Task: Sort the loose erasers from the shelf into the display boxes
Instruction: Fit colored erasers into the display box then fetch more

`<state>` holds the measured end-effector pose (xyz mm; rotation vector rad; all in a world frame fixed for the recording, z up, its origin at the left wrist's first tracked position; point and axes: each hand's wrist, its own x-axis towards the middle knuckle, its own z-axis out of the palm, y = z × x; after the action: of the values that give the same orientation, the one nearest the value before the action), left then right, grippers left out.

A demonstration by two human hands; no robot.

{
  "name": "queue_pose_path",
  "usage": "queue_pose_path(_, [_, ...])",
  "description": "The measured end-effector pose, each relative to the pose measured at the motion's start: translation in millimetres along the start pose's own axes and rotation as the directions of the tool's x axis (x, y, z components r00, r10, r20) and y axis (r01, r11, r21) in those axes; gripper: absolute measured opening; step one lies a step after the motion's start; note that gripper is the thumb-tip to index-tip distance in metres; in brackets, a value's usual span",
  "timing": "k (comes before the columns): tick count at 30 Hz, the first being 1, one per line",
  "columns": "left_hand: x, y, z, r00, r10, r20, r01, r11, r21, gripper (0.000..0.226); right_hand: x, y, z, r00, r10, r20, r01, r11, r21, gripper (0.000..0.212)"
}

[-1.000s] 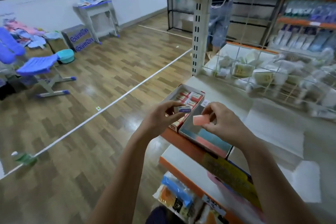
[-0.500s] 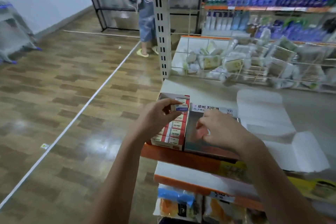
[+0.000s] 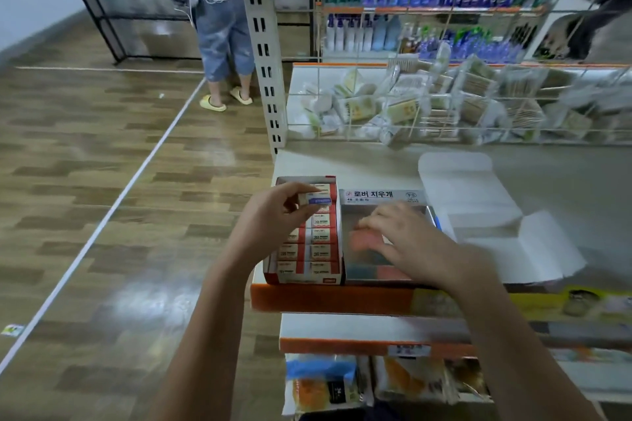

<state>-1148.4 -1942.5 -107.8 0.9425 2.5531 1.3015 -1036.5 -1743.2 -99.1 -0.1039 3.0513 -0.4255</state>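
Two erasers are being placed at once, one per hand, into two display boxes that sit side by side at the front edge of the white shelf (image 3: 359, 161) with its orange lip.

The left hand (image 3: 273, 219) pinches a small white paper-sleeved eraser with a blue band (image 3: 316, 198) between thumb and curled fingertips, holding it just above the far end, toward 12 o'clock, of the red-and-white cardboard display box (image 3: 304, 243). That box already carries two rows of matching sleeved erasers standing on edge, and looks nearly full; the open spot seems to be at its far end, under the held eraser.

To its 3 o'clock, touching it, stands the grey cardboard display box with a printed Korean header (image 3: 383, 196). The right hand (image 3: 403, 239) is down inside it, blurred, with its fingers spread fairly flat over a bare salmon-pink block eraser (image 3: 366, 239). Whether those fingers pinch the block or only press on it I cannot tell. Darker teal and pink erasers lie along the box's near wall at 6 o'clock, and much of its floor looks unfilled.

The step in hand is the seating of both pieces. Next, the left hand probably needs to turn its eraser to match its neighbours and slide it into the gap. The right hand should nudge the pink block snug against the row, then lift clear.

At 2 o'clock an unfolded white cardboard flap (image 3: 478, 202) lies on the shelf. No other loose erasers show in view.
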Motion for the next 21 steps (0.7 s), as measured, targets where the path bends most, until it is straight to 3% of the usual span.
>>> queue_pose_path(7, [2,0,2,0.999,0.022,0.037,-0.023,0.999,0.047,0.027,-12,-14,4,0.996,0.084,0.030,-0.089,0.938,0.334,0.022])
queue_pose_path(16, [3,0,1,0.997,0.042,0.062,-0.046,0.996,0.071,0.030,-4,-5,14,0.993,0.117,0.022,-0.119,0.980,0.160,0.028])
queue_pose_path(21, [1,-3,1,0.997,0.045,0.057,-0.051,0.994,0.099,0.029,-3,0,14,0.994,0.111,0.001,-0.109,0.973,0.202,0.026])
